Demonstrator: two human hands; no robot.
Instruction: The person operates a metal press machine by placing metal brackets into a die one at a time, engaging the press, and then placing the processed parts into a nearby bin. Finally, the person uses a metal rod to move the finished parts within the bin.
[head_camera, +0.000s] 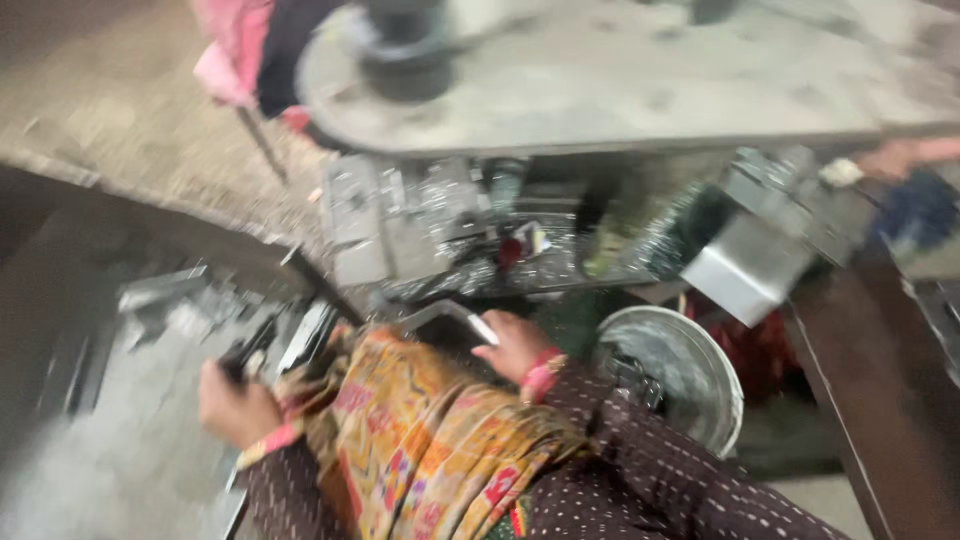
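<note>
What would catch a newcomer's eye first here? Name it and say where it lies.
The bright yellow patterned cloth in the lower middle, draped between the person's two arms. Beside it at right stands a round metal bucket, and above both a heap of shiny metal parts sits under a grey table. The left hand grips a dark piece; the right hand touches a metal strip.

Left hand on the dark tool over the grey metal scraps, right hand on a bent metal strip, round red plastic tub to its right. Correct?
Not quite. The head view shows the round tub right of the right hand is shiny silver metal, not red plastic. The rest holds: left hand grips a dark tool over grey metal scraps; right hand touches a bent metal strip.
</note>
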